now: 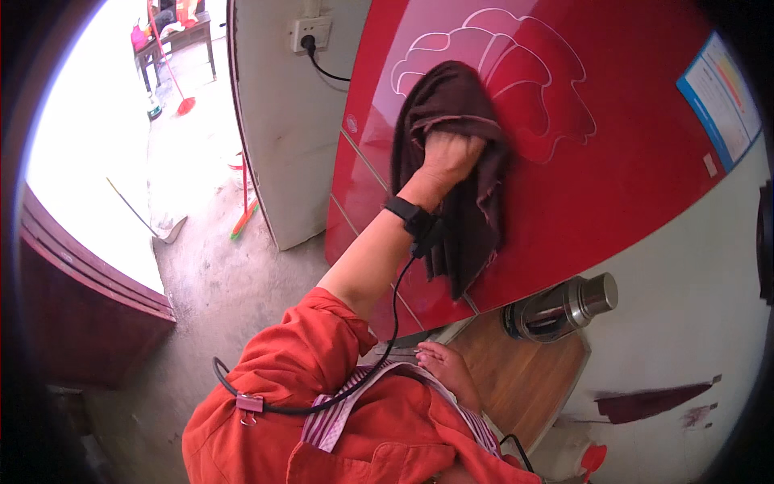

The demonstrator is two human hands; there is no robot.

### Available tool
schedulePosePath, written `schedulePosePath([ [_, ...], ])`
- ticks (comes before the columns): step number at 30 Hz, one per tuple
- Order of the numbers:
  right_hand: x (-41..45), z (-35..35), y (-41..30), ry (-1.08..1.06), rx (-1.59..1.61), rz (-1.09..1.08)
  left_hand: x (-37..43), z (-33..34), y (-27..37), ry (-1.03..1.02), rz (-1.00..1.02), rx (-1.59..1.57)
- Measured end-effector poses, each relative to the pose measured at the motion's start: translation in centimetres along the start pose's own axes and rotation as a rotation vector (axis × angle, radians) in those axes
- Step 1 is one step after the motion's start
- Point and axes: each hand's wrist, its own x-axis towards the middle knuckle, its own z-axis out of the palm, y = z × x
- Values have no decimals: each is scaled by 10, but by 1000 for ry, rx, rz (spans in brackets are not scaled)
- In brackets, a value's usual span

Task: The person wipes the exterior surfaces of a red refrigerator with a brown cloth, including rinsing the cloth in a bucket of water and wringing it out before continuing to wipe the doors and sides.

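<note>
My left hand [453, 154] is pressed into a dark brown cloth [465, 212] and grips its folds against the glossy red front of a refrigerator [611, 175], over its outlined flower pattern. The cloth's loose end hangs below my wrist, which wears a black band with a cable running from it. My right hand [444, 366] is low, close to my body and below the refrigerator's lower edge. Its fingers are slightly curled and apart, and nothing shows in it.
A steel vacuum flask [556, 308] is by a wooden surface [526, 375] at the right. A plug sits in the wall socket [311, 35]. Left, a doorway shows a broom [245, 221], a bench [175, 39] and a dark red door [91, 314]. A red-capped container [568, 463] is lower right.
</note>
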Motion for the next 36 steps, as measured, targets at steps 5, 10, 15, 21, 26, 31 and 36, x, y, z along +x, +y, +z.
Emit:
schedulePosePath([
  [5, 0, -12, 7, 37, 19, 34, -64, 32, -23, -500, -675, -138],
  [10, -2, -14, -71, 350, 0, -186, -123, 47, -34, -236, -555, -86],
  [15, -46, -64, -167, 1175, -436, -734, -77, 44, -80, -199, -362, -131],
  [21, 4, -65, -205, 1170, -218, -744, -66, 76, -176, -172, -1011, -240],
  [26, 47, -87, -173, 1045, 181, -1024, -114, 87, -142, -238, -789, -27],
  [31, 50, -92, -162, 1077, 179, -1048, -83, 84, -150, -191, -636, 45],
  [36, 54, -90, -165, 1036, 226, -1069, 50, 74, -186, -25, -353, 149],
])
